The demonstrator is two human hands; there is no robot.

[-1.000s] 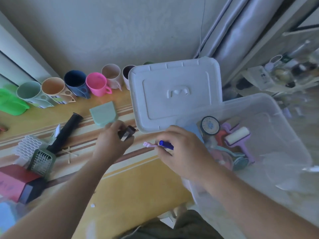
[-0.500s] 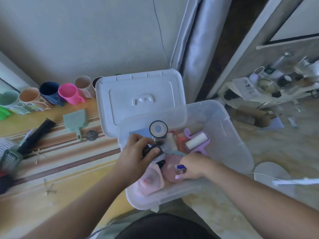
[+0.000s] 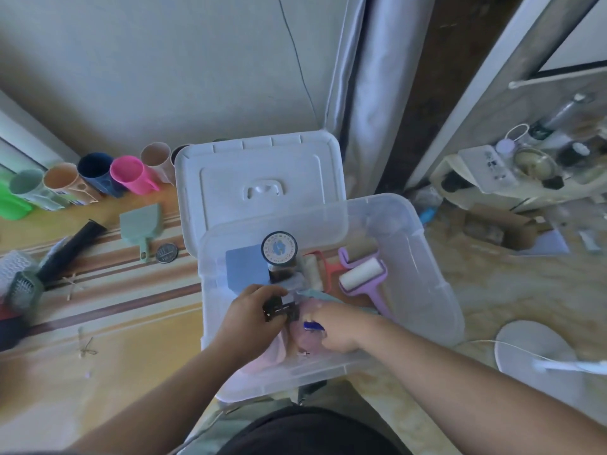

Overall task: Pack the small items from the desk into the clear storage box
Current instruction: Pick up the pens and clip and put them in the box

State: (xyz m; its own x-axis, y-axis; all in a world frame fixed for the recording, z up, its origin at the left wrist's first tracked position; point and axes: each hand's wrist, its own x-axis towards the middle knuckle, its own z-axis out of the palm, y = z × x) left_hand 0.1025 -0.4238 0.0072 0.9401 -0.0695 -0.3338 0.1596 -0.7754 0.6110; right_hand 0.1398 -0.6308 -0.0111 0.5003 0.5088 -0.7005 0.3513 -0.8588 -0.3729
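Observation:
The clear storage box [image 3: 423,257] stands at the desk's right end, its white lid [image 3: 259,178] leaning behind it. Both hands reach down inside the box near its front wall. My left hand [image 3: 249,318] grips a small black clip-like item [image 3: 279,311]. My right hand [image 3: 331,326] holds a small blue and pink item [image 3: 312,326] low over pink things in the box. Further back in the box are a dark jar with a round labelled cap [image 3: 279,249], a purple lint roller [image 3: 363,275] and a red-handled roller [image 3: 323,267].
On the desk [image 3: 98,323] to the left lie a coin [image 3: 166,252], a mint scoop [image 3: 141,224], a black tube [image 3: 70,246] and a green comb-like piece [image 3: 24,289]. A row of coloured cups [image 3: 129,174] lines the wall. A white fan base [image 3: 538,353] stands on the floor at right.
Both hands carried their items from over the desk edge into the box and have sunk lower inside it. The view swung right and down.

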